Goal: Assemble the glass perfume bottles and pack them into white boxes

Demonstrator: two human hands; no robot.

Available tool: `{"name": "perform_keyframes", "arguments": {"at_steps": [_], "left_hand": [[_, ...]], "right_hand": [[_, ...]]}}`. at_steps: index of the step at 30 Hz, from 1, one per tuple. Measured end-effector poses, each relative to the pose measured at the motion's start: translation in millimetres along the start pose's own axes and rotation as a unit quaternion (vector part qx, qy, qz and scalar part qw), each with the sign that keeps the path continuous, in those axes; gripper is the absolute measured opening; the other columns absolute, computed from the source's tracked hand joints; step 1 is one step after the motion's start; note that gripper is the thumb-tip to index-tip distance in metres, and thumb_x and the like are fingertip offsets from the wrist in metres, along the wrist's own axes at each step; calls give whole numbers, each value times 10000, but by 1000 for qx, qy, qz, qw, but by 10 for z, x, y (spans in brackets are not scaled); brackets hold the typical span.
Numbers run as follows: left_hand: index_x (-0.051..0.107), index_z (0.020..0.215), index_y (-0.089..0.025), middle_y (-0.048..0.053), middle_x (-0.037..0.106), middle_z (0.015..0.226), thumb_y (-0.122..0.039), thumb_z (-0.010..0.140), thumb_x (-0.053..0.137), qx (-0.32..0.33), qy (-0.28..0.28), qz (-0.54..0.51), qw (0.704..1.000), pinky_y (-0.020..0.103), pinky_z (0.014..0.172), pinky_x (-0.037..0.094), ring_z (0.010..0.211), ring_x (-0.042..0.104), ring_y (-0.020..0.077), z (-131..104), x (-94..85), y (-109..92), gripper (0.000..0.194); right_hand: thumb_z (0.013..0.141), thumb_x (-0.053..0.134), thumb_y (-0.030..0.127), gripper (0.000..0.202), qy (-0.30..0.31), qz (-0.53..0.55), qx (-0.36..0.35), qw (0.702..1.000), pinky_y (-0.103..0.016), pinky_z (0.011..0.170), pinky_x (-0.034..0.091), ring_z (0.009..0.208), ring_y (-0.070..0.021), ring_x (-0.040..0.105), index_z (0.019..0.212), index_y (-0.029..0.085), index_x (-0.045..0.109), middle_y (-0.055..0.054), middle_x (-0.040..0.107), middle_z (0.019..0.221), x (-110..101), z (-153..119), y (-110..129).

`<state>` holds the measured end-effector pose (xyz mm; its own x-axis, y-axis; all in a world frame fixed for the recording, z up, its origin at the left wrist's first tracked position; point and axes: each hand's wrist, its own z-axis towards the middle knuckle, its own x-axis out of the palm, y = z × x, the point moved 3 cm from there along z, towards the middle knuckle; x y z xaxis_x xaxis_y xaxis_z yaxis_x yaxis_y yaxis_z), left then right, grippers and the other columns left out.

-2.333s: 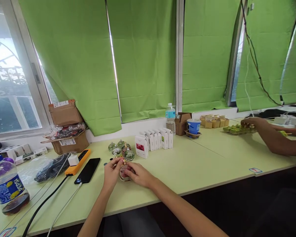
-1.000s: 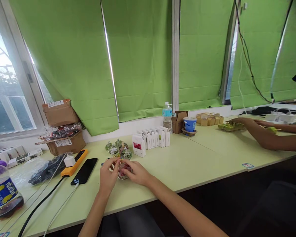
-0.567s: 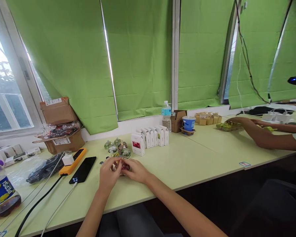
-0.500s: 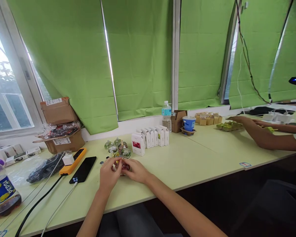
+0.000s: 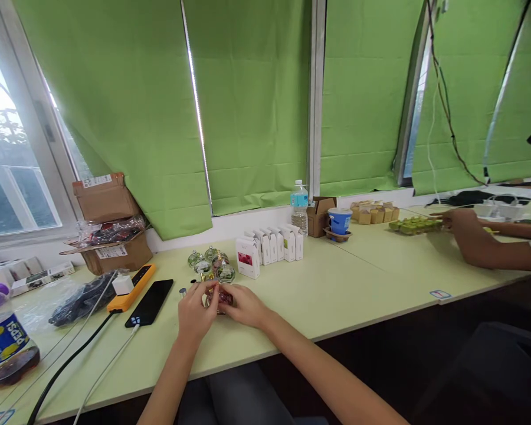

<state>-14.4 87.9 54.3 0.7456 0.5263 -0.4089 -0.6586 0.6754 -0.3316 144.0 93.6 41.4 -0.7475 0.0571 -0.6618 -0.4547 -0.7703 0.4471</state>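
Note:
A small glass bottle with dark red contents (image 5: 225, 298) stands near the table's front edge, between my hands. My left hand (image 5: 197, 310) is closed at its top from the left, fingertips pinched together. From the right, my right hand (image 5: 244, 304) closes round the bottle's neck, its fingertips meeting the left ones. What the left fingertips pinch is too small to make out. Just behind are several round glass bottles (image 5: 202, 267), greenish and pinkish. A small silvery cap (image 5: 183, 292) lies left of my left hand. White boxes (image 5: 248, 258) stand in a row behind to the right.
Left are a black phone (image 5: 149, 303), an orange power strip (image 5: 131, 288), cables, a Pepsi bottle (image 5: 6, 339) and cardboard boxes (image 5: 115, 254). Behind stand a water bottle (image 5: 299, 208) and a blue cup (image 5: 338, 221). Another person's arm (image 5: 491, 245) reaches over green items (image 5: 415, 225) at right.
My hands stay nearly in place, with a slight shift of the fingers at the bottle's top. At the right, the other person's hand has drawn back rightward from the green items.

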Motion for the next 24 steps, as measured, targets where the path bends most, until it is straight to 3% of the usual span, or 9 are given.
{"name": "perform_keyframes", "arguments": {"at_steps": [7, 24], "left_hand": [[705, 1032, -214, 42, 731, 895, -263, 919, 587, 60, 0, 31, 998, 264, 631, 494, 709, 663, 154, 6, -17, -39, 171], [695, 1108, -214, 57, 732, 948, -253, 935, 560, 48, -4, -1, 999, 263, 633, 533, 759, 683, 160, -30, -23, -46, 223]], "right_hand": [[935, 581, 363, 247, -3, -5, 11, 1000, -257, 694, 422, 745, -169, 577, 1142, 227, 589, -25, 669, 888, 13, 8, -15], [942, 571, 370, 296, 1, 16, 11, 1000, -255, 687, 426, 756, -169, 584, 1199, 223, 574, -30, 672, 906, 9, 4, 4]]}}
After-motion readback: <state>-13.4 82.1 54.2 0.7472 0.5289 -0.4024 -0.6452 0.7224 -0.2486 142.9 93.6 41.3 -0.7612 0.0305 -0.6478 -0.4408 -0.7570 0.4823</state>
